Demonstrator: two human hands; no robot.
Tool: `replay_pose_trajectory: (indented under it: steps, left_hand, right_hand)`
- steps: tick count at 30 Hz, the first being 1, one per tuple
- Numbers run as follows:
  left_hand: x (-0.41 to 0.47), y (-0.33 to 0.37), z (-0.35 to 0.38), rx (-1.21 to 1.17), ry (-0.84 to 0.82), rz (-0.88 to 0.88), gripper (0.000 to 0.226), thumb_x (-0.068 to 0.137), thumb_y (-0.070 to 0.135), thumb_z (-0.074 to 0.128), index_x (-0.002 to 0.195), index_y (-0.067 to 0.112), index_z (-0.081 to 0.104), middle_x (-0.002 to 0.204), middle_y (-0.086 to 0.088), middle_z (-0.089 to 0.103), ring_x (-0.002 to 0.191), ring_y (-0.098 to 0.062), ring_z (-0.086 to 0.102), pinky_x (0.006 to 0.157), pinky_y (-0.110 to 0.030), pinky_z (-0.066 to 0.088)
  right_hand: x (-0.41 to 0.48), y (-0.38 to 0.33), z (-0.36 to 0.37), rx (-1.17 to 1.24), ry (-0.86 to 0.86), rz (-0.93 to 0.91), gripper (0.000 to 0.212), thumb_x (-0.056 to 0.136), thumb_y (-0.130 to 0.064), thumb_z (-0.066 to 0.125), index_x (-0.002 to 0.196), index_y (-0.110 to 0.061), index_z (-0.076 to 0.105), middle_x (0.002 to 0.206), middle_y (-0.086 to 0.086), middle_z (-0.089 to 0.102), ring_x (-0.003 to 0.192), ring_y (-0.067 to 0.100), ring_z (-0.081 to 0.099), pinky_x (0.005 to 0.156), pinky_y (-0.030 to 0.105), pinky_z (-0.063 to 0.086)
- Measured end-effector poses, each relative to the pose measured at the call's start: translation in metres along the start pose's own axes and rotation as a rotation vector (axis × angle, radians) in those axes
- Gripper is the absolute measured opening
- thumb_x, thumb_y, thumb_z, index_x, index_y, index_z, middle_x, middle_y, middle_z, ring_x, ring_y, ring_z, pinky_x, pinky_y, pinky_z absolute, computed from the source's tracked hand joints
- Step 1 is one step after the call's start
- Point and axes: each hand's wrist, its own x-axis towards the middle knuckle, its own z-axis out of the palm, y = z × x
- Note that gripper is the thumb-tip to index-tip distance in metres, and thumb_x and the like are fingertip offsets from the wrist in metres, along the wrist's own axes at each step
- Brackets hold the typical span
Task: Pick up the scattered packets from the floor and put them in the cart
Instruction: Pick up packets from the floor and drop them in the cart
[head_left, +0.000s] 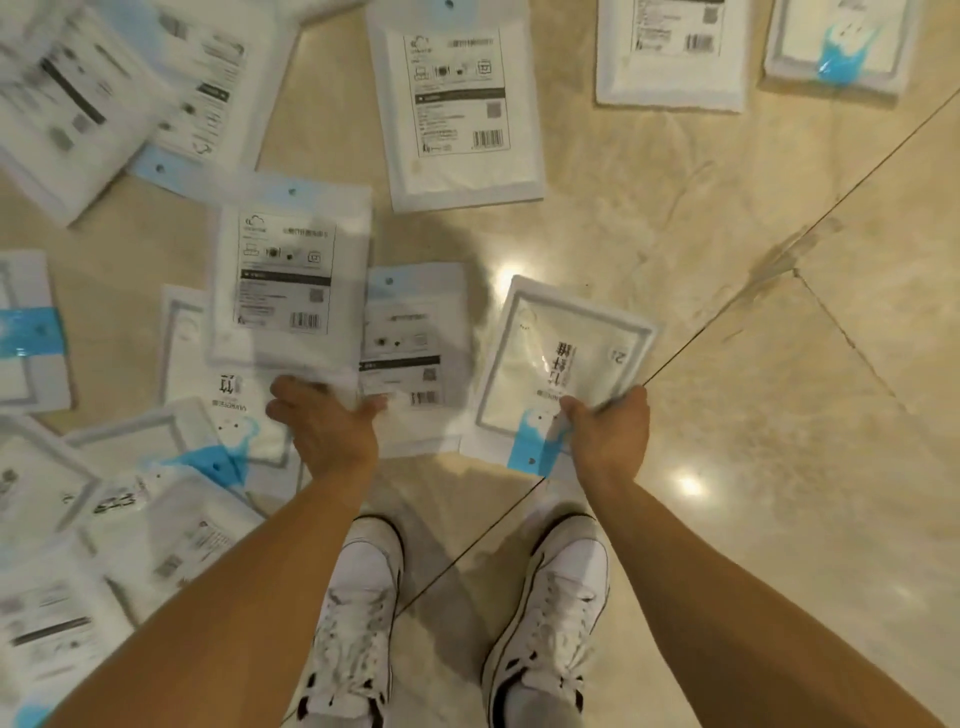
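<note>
Left hand (324, 423) grip is closed: fingers and thumb clamp the near edge of a label-side-up packet (283, 280). It is white, with printed text and a barcode on the face and a pale blue strip at its far end. It is blurred and sits above the other packets, overlapping two of them.

Right hand (610, 431) grip is closed too. The thumb is on top and the fingers wrap the near edge of a front-side-up packet (561, 353), which is white with a grey frame, dark characters and a blue tab by the thumb. It is tilted, far corner pointing away over the floor (779, 364), which is glossy beige tile with thin joint lines.

Between the hands a barcode packet (415, 343) lies flat on the floor, partly under the left-held one. Another labelled packet (457, 104) lies further out at centre, and two more (670, 52) (841, 41) lie at the far right. A loose overlapping pile of packets (104, 493) covers the floor on the left, mostly blurred.

White sneakers (363, 613) stand at the bottom, just near of the hands. Both forearms are bare.
</note>
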Motion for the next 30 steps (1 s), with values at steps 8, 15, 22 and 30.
replay_pose_trajectory:
  steps: [8, 15, 22, 30]
  left_hand:
    - [-0.064, 0.017, -0.085, -0.143, -0.414, -0.085, 0.055, 0.085, 0.006, 0.079, 0.133, 0.008, 0.052, 0.123, -0.004, 0.063, 0.11, -0.026, 0.063, 0.091, -0.041, 0.054]
    - [-0.156, 0.144, -0.284, -0.278, -0.606, 0.105, 0.036, 0.097, 0.018, 0.07, 0.129, 0.018, 0.054, 0.119, 0.0, 0.073, 0.102, -0.023, 0.073, 0.08, -0.038, 0.062]
    - [-0.279, 0.287, -0.521, -0.425, -0.735, 0.27, 0.043, 0.091, -0.01, 0.062, 0.125, 0.017, 0.059, 0.107, 0.009, 0.079, 0.104, -0.018, 0.075, 0.081, -0.034, 0.062]
    - [-0.419, 0.392, -0.668, -0.393, -0.792, 0.609, 0.062, 0.09, 0.011, 0.076, 0.137, 0.043, 0.053, 0.113, 0.03, 0.071, 0.104, 0.003, 0.069, 0.08, -0.02, 0.055]
  right_hand:
    - [-0.091, -0.006, -0.112, 0.16, -0.131, -0.23, 0.029, 0.101, -0.029, 0.067, 0.119, -0.018, 0.046, 0.092, -0.005, 0.067, 0.075, 0.005, 0.068, 0.065, 0.044, 0.059]
    - [-0.194, -0.102, -0.293, 0.288, -0.255, -0.297, 0.029, 0.098, -0.011, 0.071, 0.119, -0.018, 0.053, 0.11, -0.004, 0.072, 0.094, 0.01, 0.075, 0.071, 0.029, 0.062]
    - [-0.333, -0.2, -0.52, 0.395, -0.265, -0.355, 0.03, 0.094, -0.008, 0.075, 0.112, -0.029, 0.065, 0.104, 0.0, 0.078, 0.094, 0.022, 0.076, 0.082, 0.047, 0.06]
    - [-0.482, -0.211, -0.704, 0.704, -0.216, -0.37, 0.036, 0.095, 0.002, 0.067, 0.129, -0.011, 0.061, 0.119, 0.014, 0.077, 0.107, 0.038, 0.074, 0.094, 0.059, 0.058]
